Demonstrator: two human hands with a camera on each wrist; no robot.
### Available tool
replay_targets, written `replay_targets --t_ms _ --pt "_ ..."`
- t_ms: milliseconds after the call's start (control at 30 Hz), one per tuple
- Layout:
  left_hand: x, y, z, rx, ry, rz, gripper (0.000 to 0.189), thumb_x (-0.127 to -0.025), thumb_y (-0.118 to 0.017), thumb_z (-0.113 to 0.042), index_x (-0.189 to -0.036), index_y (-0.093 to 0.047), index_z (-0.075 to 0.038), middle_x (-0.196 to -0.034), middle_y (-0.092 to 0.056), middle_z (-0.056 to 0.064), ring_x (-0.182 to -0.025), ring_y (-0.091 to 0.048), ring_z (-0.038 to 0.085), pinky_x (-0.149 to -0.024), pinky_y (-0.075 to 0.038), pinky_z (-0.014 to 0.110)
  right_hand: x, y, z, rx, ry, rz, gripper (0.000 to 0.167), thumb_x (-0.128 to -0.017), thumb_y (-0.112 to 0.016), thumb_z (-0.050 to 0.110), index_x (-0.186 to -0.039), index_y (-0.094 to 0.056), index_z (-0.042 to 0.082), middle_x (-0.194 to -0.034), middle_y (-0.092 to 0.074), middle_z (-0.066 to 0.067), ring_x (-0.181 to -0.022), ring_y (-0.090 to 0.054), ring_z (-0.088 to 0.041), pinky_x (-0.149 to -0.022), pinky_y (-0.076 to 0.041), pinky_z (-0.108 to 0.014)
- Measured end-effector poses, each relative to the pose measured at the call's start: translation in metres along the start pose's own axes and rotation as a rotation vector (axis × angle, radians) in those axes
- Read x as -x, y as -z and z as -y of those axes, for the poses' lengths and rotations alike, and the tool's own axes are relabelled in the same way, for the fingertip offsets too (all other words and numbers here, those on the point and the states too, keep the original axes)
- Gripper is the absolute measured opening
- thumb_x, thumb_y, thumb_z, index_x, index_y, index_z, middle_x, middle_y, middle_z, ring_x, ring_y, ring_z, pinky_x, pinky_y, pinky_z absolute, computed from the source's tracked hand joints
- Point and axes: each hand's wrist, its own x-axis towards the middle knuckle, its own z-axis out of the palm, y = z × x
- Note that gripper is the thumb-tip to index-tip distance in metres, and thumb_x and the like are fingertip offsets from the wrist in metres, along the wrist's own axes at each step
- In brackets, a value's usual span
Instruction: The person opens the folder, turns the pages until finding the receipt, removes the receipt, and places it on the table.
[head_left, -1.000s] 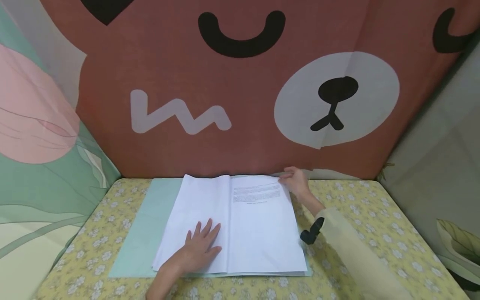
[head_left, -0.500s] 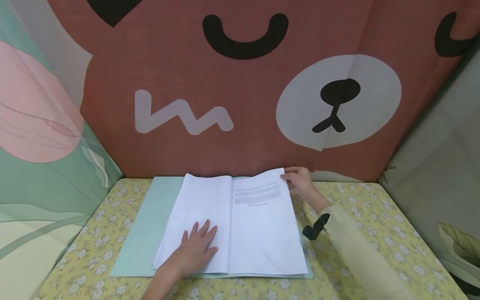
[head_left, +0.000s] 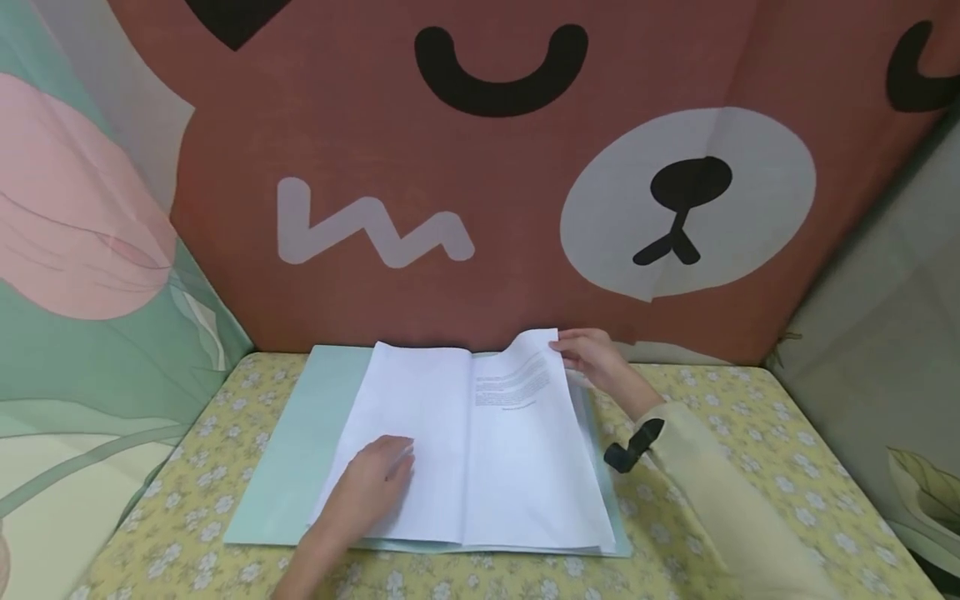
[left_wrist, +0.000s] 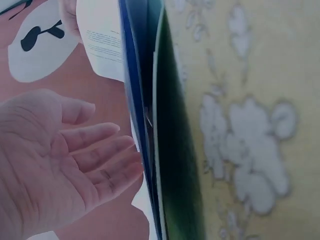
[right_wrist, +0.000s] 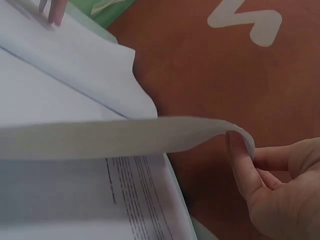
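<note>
A stack of white pages (head_left: 427, 392) lies spread in a pale green folder (head_left: 277, 492). My right hand (head_left: 600, 362) pinches the far right corner of a printed page (head_left: 532, 467) between thumb and fingers. That page's corner is lifted and curls toward the middle, and in the right wrist view the raised sheet (right_wrist: 150, 136) shows edge-on, with printed lines on the page beneath. Over the lower part of the left-hand page is my left hand (head_left: 371, 483); the left wrist view shows its fingers (left_wrist: 100, 152) loosely bent and holding nothing, fingertips near the paper.
Under the folder is a table with a yellow flowered cover (head_left: 712, 450). A brown cloth backdrop (head_left: 495, 300) with a cartoon bear stands right behind the folder. Patterned cloth walls rise on both sides. A black strap-like piece (head_left: 633, 446) sits at the right sleeve.
My right hand has taken hold of the page's corner, lifted it and drawn it slightly left. My left hand, earlier spread flat on the left page, has raised and bent its fingers.
</note>
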Motion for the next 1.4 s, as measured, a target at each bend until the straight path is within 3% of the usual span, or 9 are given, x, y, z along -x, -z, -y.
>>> replay_targets --t_ms 200,400,533,700,833,1000,1100,1233,1400 --pt "0.001 0.006 -0.002 0.139 0.072 0.011 0.027 -0.103 -0.063 -0.014 -0.123 -0.071 0.002 -0.124 -0.071 0.020 -0.123 -0.063 0.041 -0.104 -0.050 0.055 0.004 -0.009 0.006 -0.074 -0.034 0.050 0.040 -0.100 -0.058 -0.008 -0.137 -0.048 -0.017 -0.102 -0.064 -0.009 -0.076 -0.068 -0.009 -0.070 -0.060 -0.021" --pt "0.002 0.010 -0.009 0.280 0.196 0.070 0.034 -0.106 -0.059 -0.024 -0.132 -0.068 -0.002 -0.126 -0.070 0.022 -0.113 -0.068 0.041 -0.094 -0.056 0.054 0.006 -0.017 0.010 -0.089 -0.078 0.078 0.052 -0.102 -0.056 -0.005 -0.151 -0.039 -0.014 -0.143 -0.051 -0.024 -0.085 -0.067 -0.009 -0.078 -0.060 -0.022" --pt "0.000 0.011 -0.016 0.352 0.249 0.113 0.043 -0.108 -0.057 -0.030 -0.138 -0.062 -0.001 -0.131 -0.068 0.021 -0.121 -0.064 0.041 -0.098 -0.054 0.055 0.010 -0.019 0.013 -0.113 -0.094 0.090 0.053 -0.103 -0.056 -0.003 -0.153 -0.040 -0.011 -0.154 -0.043 -0.024 -0.091 -0.067 -0.012 -0.083 -0.060 -0.025" --pt "-0.002 0.012 -0.024 0.424 0.308 0.159 0.055 -0.108 -0.054 -0.040 -0.146 -0.055 -0.001 -0.139 -0.062 0.023 -0.130 -0.057 0.042 -0.103 -0.050 0.057 0.015 -0.027 0.020 -0.136 -0.074 0.130 0.054 -0.103 -0.057 -0.002 -0.154 -0.039 -0.010 -0.152 -0.045 -0.022 -0.091 -0.068 -0.011 -0.083 -0.060 -0.024" --pt "-0.002 0.010 -0.030 0.538 0.341 0.191 0.056 -0.109 -0.051 -0.039 -0.148 -0.050 0.002 -0.144 -0.057 0.025 -0.135 -0.053 0.044 -0.105 -0.049 0.055 0.018 -0.038 0.026 -0.186 -0.091 0.157 0.057 -0.103 -0.056 -0.004 -0.155 -0.034 -0.010 -0.150 -0.045 -0.021 -0.092 -0.067 -0.010 -0.080 -0.060 -0.022" --pt "-0.003 0.007 -0.036 0.749 0.333 0.205 0.056 -0.110 -0.052 -0.034 -0.149 -0.046 0.007 -0.147 -0.053 0.027 -0.137 -0.050 0.045 -0.106 -0.051 0.050 0.019 -0.057 0.031 -0.235 -0.105 0.180 0.058 -0.104 -0.055 -0.003 -0.157 -0.032 -0.009 -0.156 -0.040 -0.022 -0.113 -0.060 -0.020 -0.100 -0.054 -0.029" --pt "-0.005 0.006 -0.041 0.858 0.327 0.236 0.065 -0.108 -0.053 -0.040 -0.150 -0.042 0.009 -0.149 -0.050 0.028 -0.138 -0.050 0.045 -0.105 -0.052 0.048 0.019 -0.067 0.033 -0.264 -0.117 0.188 0.055 -0.103 -0.055 -0.006 -0.154 -0.036 -0.010 -0.152 -0.043 -0.021 -0.119 -0.057 -0.023 -0.110 -0.045 -0.036" --pt "-0.007 0.008 -0.046 0.934 0.334 0.254 0.082 -0.104 -0.056 -0.055 -0.153 -0.036 0.008 -0.152 -0.047 0.028 -0.139 -0.049 0.043 -0.101 -0.055 0.043 0.020 -0.080 0.035 -0.284 -0.113 0.184 0.041 -0.101 -0.057 -0.007 -0.142 -0.051 -0.011 -0.133 -0.055 -0.017 -0.110 -0.062 -0.022 -0.109 -0.046 -0.039" --pt "-0.010 0.017 -0.050 0.966 0.345 0.229 0.087 -0.102 -0.056 -0.060 -0.155 -0.035 0.006 -0.153 -0.047 0.026 -0.138 -0.051 0.040 -0.098 -0.057 0.041 0.021 -0.096 0.038 -0.312 -0.114 0.193 0.014 -0.099 -0.059 -0.010 -0.110 -0.066 -0.005 -0.117 -0.060 -0.014 -0.103 -0.064 -0.022 -0.105 -0.049 -0.040"
